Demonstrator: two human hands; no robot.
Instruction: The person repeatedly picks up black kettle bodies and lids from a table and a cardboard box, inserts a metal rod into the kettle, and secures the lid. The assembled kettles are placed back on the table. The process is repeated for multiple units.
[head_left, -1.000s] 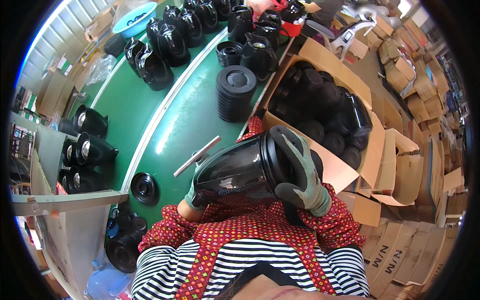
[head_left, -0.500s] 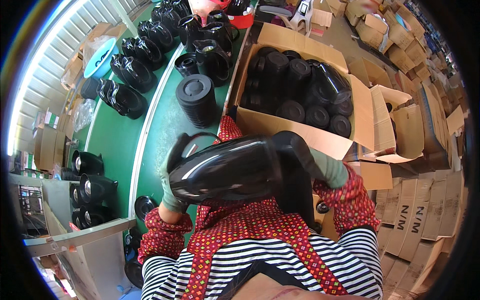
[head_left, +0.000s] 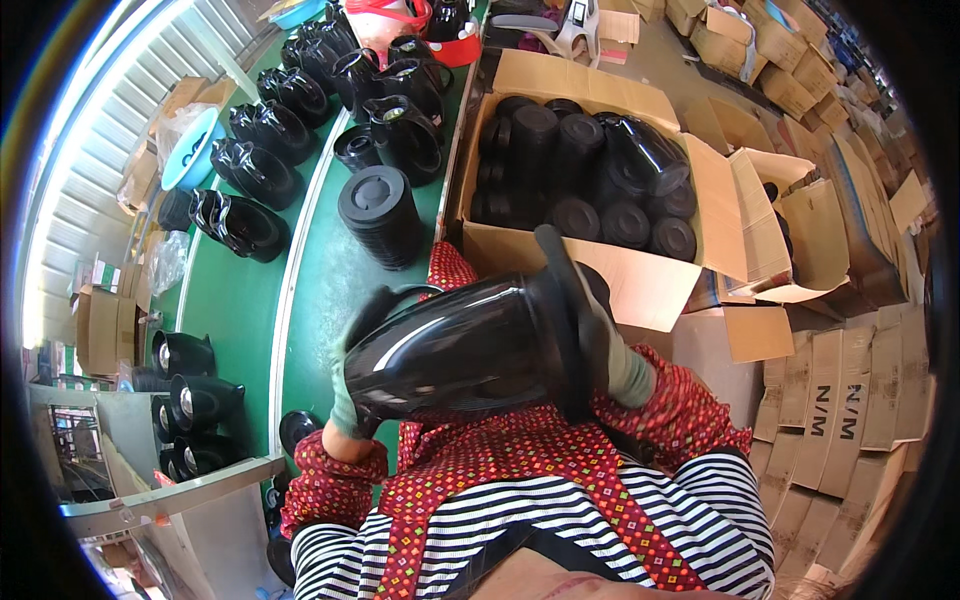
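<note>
A glossy black jug body (head_left: 460, 350) lies on its side in front of my chest, held between both gloved hands. My left hand (head_left: 345, 400) grips its left end near the handle. My right hand (head_left: 610, 345) is shut around its right end, where a flat black round base (head_left: 558, 300) sits against the jug's bottom. The fingers of both hands are partly hidden behind the jug.
An open cardboard box (head_left: 640, 285) of black round parts stands just beyond the jug. On the green belt (head_left: 320, 290) stand a stack of black discs (head_left: 380, 215) and several black jugs (head_left: 250, 225). More jugs (head_left: 190, 400) sit lower left. Flat cartons (head_left: 850, 400) are piled on the right.
The jug stays in both hands but has turned, with its right end now higher. My right hand has slid behind the round base. The view has swung toward the box.
</note>
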